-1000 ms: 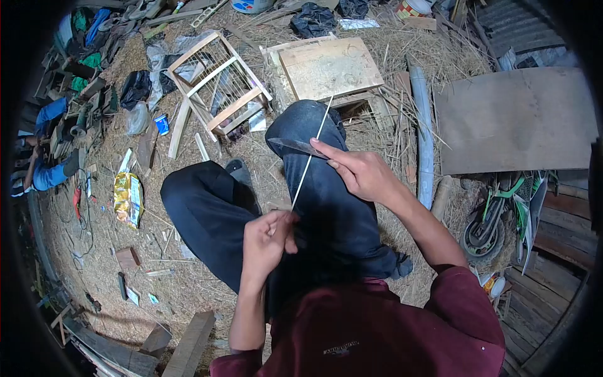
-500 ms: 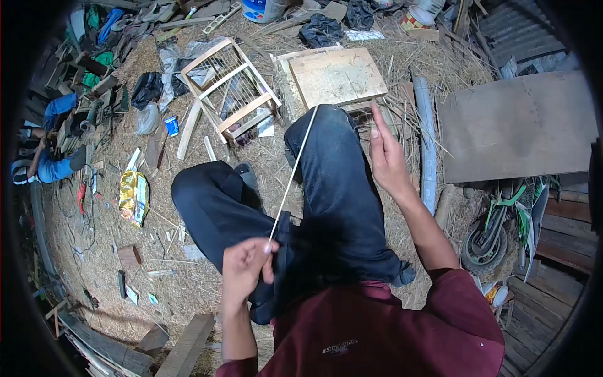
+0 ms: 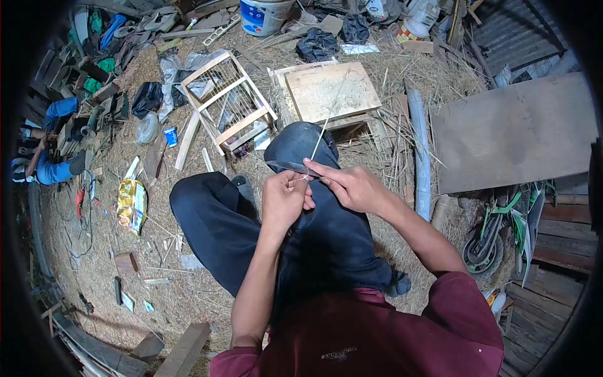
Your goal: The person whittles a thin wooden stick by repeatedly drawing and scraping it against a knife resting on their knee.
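Note:
A dark knife blade (image 3: 284, 166) lies across my right knee, its tip pointing left. My right hand (image 3: 353, 187) is closed on the knife, with the index finger stretched along it; the handle is hidden in the palm. Just left of it, my left hand (image 3: 286, 201) pinches the near end of a thin pale stick (image 3: 322, 133) beside the blade. From the fingers the stick runs up and away past the knee towards the wooden board (image 3: 333, 93). The two hands are close together over the dark trouser leg.
A slatted wooden frame (image 3: 229, 103) stands ahead, left of the board. A yellow bag (image 3: 131, 205) lies on the straw. A grey pipe (image 3: 419, 154), a large panel (image 3: 518, 133) and a green motorbike (image 3: 502, 229) are right. Another person (image 3: 53, 166) sits far left.
My left hand has moved up and right to the knee with the stick. My right hand, apart from the stick half a second ago, has come back beside it with the knife on the knee.

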The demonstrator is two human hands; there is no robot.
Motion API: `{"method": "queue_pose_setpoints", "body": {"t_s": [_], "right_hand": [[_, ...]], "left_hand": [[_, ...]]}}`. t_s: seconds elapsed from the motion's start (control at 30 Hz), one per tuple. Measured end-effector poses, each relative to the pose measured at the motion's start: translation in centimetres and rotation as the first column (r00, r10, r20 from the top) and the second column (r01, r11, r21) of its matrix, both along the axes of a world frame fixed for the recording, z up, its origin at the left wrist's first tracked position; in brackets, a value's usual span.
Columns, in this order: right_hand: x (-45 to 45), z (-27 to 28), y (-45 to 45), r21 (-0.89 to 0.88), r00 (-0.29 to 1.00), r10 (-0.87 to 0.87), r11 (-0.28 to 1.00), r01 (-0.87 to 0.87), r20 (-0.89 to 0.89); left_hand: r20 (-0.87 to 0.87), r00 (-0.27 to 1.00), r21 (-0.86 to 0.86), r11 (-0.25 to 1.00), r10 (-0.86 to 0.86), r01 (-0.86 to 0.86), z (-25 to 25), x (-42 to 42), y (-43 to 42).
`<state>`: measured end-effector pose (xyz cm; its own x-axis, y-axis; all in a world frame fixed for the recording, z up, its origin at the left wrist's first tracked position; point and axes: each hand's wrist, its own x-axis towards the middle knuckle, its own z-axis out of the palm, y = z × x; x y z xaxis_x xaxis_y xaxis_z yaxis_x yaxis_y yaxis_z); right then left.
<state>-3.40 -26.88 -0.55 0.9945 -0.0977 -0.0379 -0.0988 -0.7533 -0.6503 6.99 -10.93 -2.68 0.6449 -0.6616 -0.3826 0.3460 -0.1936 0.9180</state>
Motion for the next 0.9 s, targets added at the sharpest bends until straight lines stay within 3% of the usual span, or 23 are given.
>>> {"method": "queue_pose_setpoints", "body": {"t_s": [0.2, 0.3, 0.33, 0.43, 0.63, 0.73, 0.8, 0.9], "right_hand": [[-0.5, -1.5, 0.0, -0.069, 0.996, -0.043, 0.996, 0.049, 0.084], [-0.6, -1.9, -0.1, -0.016, 0.985, -0.074, 0.997, 0.078, 0.154], [-0.7, -2.0, -0.2, -0.01, 0.987, -0.083, 0.996, 0.085, 0.136], [-0.9, -1.9, -0.4, -0.013, 0.99, -0.089, 0.996, 0.09, 0.108], [-1.0, -2.8, -0.7, 0.011, 0.968, -0.145, 0.989, 0.146, 0.206], [-1.1, -2.7, -1.2, -0.002, 0.969, -0.181, 0.983, 0.184, 0.167], [-1.1, -3.4, -1.6, 0.061, 0.932, -0.257, 0.966, 0.249, 0.255], [-1.4, -2.9, -1.9, 0.128, 0.898, -0.378, 0.925, 0.358, 0.225]], "left_hand": [[-0.137, 0.989, 0.015, 0.999, 0.048, -0.046, 0.1, -1.6, 2.0], [-0.136, 0.99, 0.04, 0.999, 0.035, -0.03, 1.0, -2.7, 4.2], [-0.12, 0.993, 0.097, 0.995, 0.013, -0.001, 1.9, -2.9, 4.9], [-0.106, 0.994, 0.021, 1.0, -0.012, 0.014, 1.5, -4.2, 8.1], [-0.198, 0.98, 0.119, 0.993, 0.006, 0.018, 3.7, -5.6, 12.8], [-0.203, 0.979, 0.152, 0.988, -0.011, 0.043, 4.6, -5.9, 16.2], [-0.236, 0.972, 0.178, 0.983, 0.002, 0.041, 5.5, -6.2, 18.8], [-0.247, 0.966, 0.196, 0.98, 0.075, -0.026, 6.0, -5.8, 21.1]]}}
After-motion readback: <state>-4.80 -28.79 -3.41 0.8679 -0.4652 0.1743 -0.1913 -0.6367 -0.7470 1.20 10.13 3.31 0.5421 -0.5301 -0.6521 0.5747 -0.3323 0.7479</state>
